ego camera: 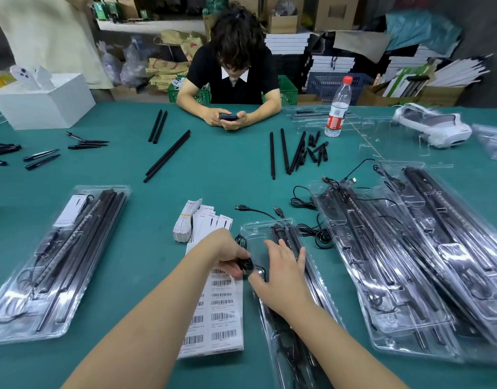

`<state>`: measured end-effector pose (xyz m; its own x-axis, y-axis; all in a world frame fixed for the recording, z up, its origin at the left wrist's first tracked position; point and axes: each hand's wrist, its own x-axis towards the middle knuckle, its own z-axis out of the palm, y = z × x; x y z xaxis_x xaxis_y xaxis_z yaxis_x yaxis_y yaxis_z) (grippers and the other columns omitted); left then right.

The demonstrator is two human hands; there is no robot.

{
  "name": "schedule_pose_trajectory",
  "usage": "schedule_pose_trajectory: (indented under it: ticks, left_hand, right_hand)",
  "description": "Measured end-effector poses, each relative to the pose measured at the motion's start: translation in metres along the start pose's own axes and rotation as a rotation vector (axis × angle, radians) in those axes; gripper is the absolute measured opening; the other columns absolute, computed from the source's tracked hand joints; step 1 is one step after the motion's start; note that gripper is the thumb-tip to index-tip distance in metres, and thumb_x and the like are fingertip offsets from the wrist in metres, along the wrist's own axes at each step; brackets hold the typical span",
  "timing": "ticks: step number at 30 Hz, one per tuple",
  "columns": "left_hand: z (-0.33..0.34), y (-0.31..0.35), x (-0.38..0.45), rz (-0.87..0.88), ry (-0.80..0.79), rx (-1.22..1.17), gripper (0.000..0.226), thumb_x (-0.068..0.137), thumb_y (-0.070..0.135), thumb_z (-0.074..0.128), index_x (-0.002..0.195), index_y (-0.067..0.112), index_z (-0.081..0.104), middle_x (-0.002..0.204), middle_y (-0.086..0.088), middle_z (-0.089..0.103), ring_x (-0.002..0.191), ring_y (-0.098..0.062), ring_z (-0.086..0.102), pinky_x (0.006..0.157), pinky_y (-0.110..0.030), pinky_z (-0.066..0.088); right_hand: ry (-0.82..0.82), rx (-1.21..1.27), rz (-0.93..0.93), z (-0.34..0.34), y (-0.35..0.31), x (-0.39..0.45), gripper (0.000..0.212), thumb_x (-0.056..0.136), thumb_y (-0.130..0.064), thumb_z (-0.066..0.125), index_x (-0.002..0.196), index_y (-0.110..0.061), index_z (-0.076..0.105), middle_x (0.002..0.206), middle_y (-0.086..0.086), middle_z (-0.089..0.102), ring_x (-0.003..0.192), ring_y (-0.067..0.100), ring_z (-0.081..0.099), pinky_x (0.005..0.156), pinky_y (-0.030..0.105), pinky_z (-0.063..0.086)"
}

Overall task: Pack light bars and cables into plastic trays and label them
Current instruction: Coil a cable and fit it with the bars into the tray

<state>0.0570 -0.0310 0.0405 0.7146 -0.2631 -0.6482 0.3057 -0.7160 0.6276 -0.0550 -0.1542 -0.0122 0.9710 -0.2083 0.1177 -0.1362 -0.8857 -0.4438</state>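
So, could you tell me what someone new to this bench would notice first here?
Most likely the two bare forearms reaching in from the bottom edge: the left hand pinches a coiled black cable over the barcode label sheet, while the right hand rests flat on the clear plastic tray of light bars at centre. Next, a person sits across the green table, bent over a phone.

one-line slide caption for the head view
Left hand pinches a coiled black cable beside the tray that the right hand steadies.
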Motion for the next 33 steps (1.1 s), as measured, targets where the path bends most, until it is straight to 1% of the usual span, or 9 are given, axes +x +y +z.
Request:
schedule_pose_trajectory:
  ticks: [3,7,9,12,16,18,22,28,33]
  left_hand:
    - [0.002,0.003,-0.001,-0.011,0.013,0.005,0.021,0.094,0.011,0.068,0.090,-0.009,0.063,0.058,-0.020,0.067,0.046,-0.024,0.067,0.046,-0.030,0.057]
    - [0.009,0.015,-0.001,0.011,0.080,0.279,0.033,0.096,0.027,0.065,0.071,0.007,0.058,0.048,-0.006,0.065,0.041,-0.014,0.063,0.055,-0.022,0.053]
    - [0.012,0.018,-0.001,0.035,0.109,0.351,0.038,0.097,0.032,0.063,0.067,0.010,0.057,0.049,-0.004,0.066,0.044,-0.014,0.064,0.063,-0.023,0.056]
    - [0.009,0.021,-0.005,0.029,0.060,0.343,0.035,0.098,0.035,0.063,0.081,0.004,0.062,0.069,-0.012,0.074,0.057,-0.018,0.068,0.081,-0.030,0.060]
    - [0.003,0.024,-0.011,0.035,-0.017,0.321,0.045,0.098,0.032,0.062,0.107,-0.012,0.066,0.090,-0.020,0.075,0.062,-0.021,0.068,0.087,-0.034,0.059]
    - [0.001,0.025,-0.014,0.045,-0.057,0.352,0.047,0.099,0.032,0.060,0.111,-0.014,0.065,0.096,-0.023,0.075,0.064,-0.022,0.068,0.087,-0.035,0.059]
    - [-0.007,0.029,-0.013,0.040,-0.109,0.326,0.040,0.100,0.023,0.061,0.109,-0.016,0.065,0.095,-0.024,0.074,0.074,-0.028,0.071,0.083,-0.036,0.061]
    - [-0.013,0.026,-0.006,0.006,-0.147,0.201,0.028,0.101,0.004,0.053,0.110,-0.021,0.056,0.071,-0.020,0.073,0.066,-0.025,0.075,0.054,-0.027,0.060]
    - [-0.011,0.023,-0.001,0.002,-0.106,0.249,0.029,0.098,0.017,0.064,0.104,-0.011,0.066,0.070,-0.014,0.072,0.059,-0.017,0.071,0.064,-0.029,0.062]
  right_hand:
    - [0.007,0.022,0.005,0.001,0.001,-0.001,0.073,0.090,-0.044,0.049,0.152,-0.014,0.026,0.156,0.001,0.038,0.153,0.018,0.009,0.120,0.053,-0.015]
    - [0.023,0.040,-0.001,0.001,0.003,-0.002,0.070,0.091,-0.045,0.049,0.151,-0.014,0.030,0.155,0.001,0.039,0.153,0.017,0.010,0.120,0.051,-0.017]
    - [0.023,0.039,-0.005,0.000,0.003,-0.002,0.069,0.092,-0.045,0.049,0.151,-0.015,0.031,0.156,0.000,0.039,0.153,0.017,0.010,0.120,0.050,-0.018]
    - [0.015,0.010,-0.014,0.000,0.003,-0.003,0.068,0.094,-0.047,0.046,0.153,-0.017,0.032,0.159,-0.002,0.033,0.153,0.015,0.008,0.120,0.050,-0.019]
    - [0.017,-0.003,-0.019,0.002,0.003,-0.003,0.068,0.094,-0.049,0.043,0.154,-0.019,0.033,0.161,-0.002,0.030,0.153,0.014,0.007,0.119,0.048,-0.022]
    - [0.021,0.000,-0.019,0.003,0.004,-0.002,0.068,0.092,-0.049,0.042,0.153,-0.019,0.034,0.161,-0.001,0.030,0.153,0.015,0.007,0.118,0.047,-0.023]
    - [0.023,-0.012,-0.020,0.005,0.005,-0.002,0.070,0.091,-0.050,0.041,0.152,-0.018,0.036,0.160,0.000,0.032,0.153,0.016,0.009,0.118,0.048,-0.022]
    - [0.011,-0.050,-0.029,0.007,0.005,-0.001,0.074,0.087,-0.055,0.035,0.152,-0.019,0.036,0.160,0.000,0.032,0.153,0.017,0.008,0.117,0.049,-0.023]
    - [0.000,-0.034,-0.027,0.009,0.007,-0.002,0.071,0.090,-0.052,0.037,0.152,-0.018,0.035,0.161,0.000,0.030,0.153,0.017,0.005,0.118,0.051,-0.022]
